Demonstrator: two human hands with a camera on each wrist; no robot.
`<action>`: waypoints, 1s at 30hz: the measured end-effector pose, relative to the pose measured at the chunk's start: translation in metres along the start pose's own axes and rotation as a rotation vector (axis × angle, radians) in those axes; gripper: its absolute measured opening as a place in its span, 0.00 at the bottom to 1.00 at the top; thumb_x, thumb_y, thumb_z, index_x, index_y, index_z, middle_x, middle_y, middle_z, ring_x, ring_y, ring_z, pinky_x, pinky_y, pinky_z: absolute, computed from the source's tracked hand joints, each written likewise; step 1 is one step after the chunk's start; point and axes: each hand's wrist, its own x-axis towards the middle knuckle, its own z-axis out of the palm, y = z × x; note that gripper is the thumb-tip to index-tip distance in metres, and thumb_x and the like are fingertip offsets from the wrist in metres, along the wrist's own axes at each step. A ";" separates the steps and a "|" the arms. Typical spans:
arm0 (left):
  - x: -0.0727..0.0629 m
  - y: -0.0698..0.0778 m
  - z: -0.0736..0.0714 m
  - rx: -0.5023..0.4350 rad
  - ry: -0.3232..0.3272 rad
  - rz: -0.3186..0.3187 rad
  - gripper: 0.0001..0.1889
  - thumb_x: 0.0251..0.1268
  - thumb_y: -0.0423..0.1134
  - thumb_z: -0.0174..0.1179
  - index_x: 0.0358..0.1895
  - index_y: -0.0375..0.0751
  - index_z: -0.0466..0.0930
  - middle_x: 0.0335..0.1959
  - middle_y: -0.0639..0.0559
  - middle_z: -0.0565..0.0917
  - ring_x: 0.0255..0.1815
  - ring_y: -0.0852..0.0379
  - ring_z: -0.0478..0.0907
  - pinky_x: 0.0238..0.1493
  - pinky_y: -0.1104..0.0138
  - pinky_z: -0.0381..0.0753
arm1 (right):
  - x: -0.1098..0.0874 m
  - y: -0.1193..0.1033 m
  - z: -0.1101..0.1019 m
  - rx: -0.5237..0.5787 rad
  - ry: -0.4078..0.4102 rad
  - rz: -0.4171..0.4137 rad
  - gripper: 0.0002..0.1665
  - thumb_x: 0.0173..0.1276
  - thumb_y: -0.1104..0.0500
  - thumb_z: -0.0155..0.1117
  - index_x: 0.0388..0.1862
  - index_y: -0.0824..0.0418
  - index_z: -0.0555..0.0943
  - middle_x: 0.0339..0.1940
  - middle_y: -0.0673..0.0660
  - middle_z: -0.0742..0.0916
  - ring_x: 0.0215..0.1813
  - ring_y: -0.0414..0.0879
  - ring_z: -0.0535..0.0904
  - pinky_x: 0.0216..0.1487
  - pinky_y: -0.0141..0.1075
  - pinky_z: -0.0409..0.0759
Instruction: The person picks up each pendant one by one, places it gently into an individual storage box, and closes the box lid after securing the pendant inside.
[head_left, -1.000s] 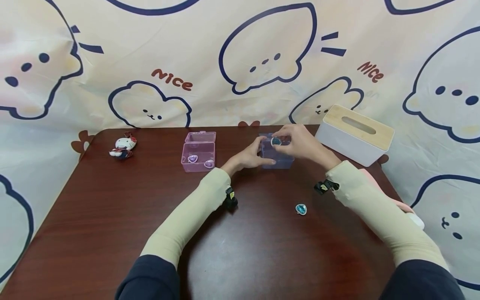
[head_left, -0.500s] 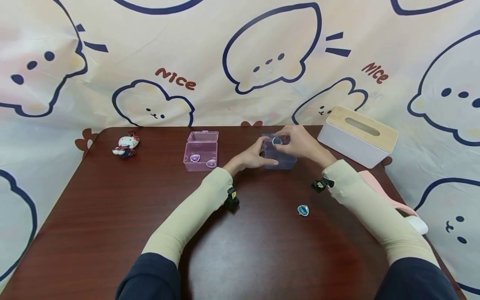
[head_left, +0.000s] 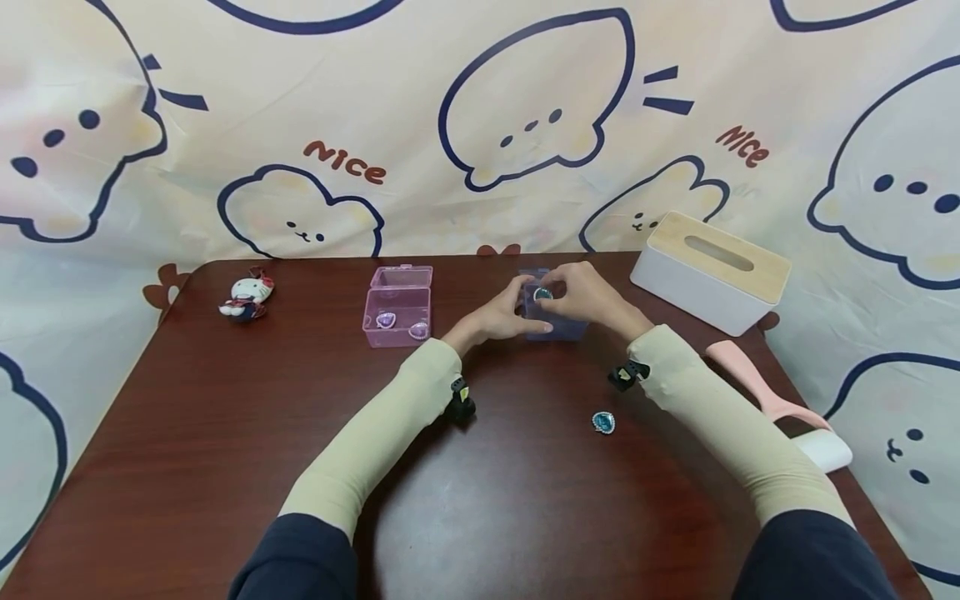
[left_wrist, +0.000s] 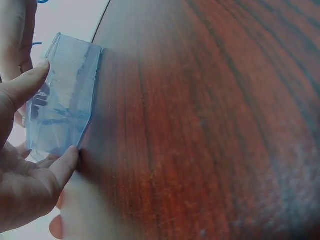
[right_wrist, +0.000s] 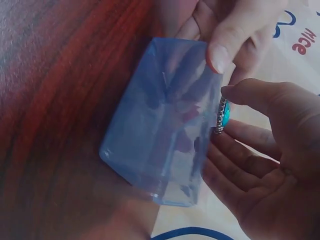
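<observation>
Pinching the gem (right_wrist: pixel 223 114) between my right hand's (head_left: pixel 581 293) thumb and fingers over the blue box (head_left: pixel 553 315) near the tabletop's far edge, my left hand (head_left: pixel 498 313) gripped its side; I judged a low, centred release best.

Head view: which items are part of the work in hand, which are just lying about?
In hand:
- blue box, gripped by left hand
- blue gem, pinched by right hand at the box's open top
- second blue gem, on table

Lying about:
- pink box holding purple gems
- cat toy
- tissue box
- pink-handled tool
</observation>
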 end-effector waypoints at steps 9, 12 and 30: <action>0.001 0.002 0.004 0.002 -0.025 -0.002 0.53 0.68 0.49 0.69 0.84 0.50 0.38 0.85 0.41 0.48 0.86 0.45 0.48 0.83 0.47 0.56 | -0.002 0.005 0.011 0.009 0.004 0.062 0.22 0.68 0.55 0.73 0.55 0.68 0.87 0.50 0.65 0.91 0.32 0.47 0.81 0.37 0.38 0.79; 0.002 0.002 0.005 0.006 -0.025 0.001 0.53 0.68 0.50 0.69 0.84 0.50 0.38 0.85 0.40 0.49 0.86 0.44 0.48 0.83 0.47 0.56 | -0.004 0.004 0.012 0.011 0.013 0.066 0.21 0.68 0.55 0.73 0.53 0.68 0.87 0.45 0.64 0.92 0.27 0.45 0.80 0.33 0.36 0.78; 0.002 -0.002 -0.001 -0.006 -0.004 0.005 0.51 0.69 0.47 0.68 0.83 0.54 0.39 0.86 0.41 0.46 0.87 0.44 0.46 0.83 0.48 0.56 | -0.146 -0.058 -0.064 -0.052 -0.234 0.032 0.22 0.64 0.50 0.77 0.53 0.60 0.88 0.51 0.58 0.91 0.54 0.54 0.88 0.54 0.51 0.86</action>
